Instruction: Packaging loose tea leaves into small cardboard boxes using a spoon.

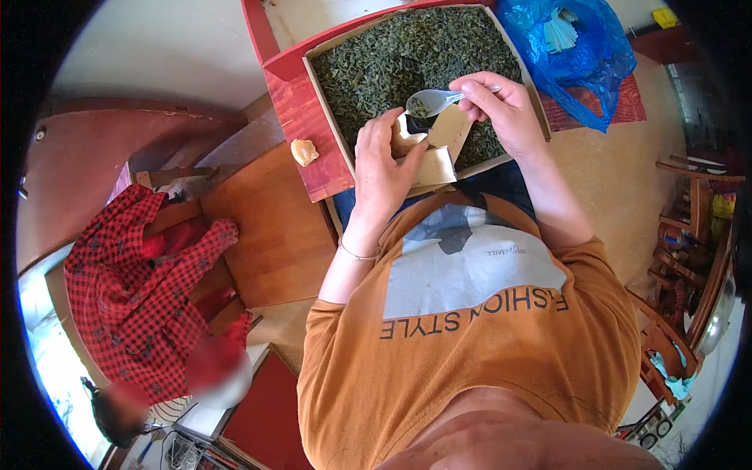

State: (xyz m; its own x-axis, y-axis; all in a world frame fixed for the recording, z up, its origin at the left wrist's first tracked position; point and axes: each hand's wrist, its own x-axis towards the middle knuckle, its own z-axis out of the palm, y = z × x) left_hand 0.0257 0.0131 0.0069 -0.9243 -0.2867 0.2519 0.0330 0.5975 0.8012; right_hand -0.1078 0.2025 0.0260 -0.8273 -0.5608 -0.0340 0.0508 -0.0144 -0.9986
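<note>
A shallow cardboard tray (pixel 333 106) full of dried green leaves (pixel 376 59), which look like tea, lies before me. My right hand (pixel 496 108) grips the handle of a clear spoon (pixel 433 101) with some leaves in its bowl. Just below the spoon, my left hand (pixel 385 158) holds a small cream paper packet (pixel 406 138) by its edges, its mouth spread and dark inside. A long cream flap or card (pixel 451 130) with faint writing reaches toward my right hand. Another pale piece (pixel 436 167) is under my left fingertips; whether it belongs to the packet I cannot tell.
A pale peel-like piece (pixel 304 152) lies on the red tabletop (pixel 294 111) left of the tray. At the right stands a blue plastic bag (pixel 578 64) with pale folded papers (pixel 560 32). A person in a red checked top (pixel 141 288) is at the left. Wooden chairs (pixel 681 258) stand far right.
</note>
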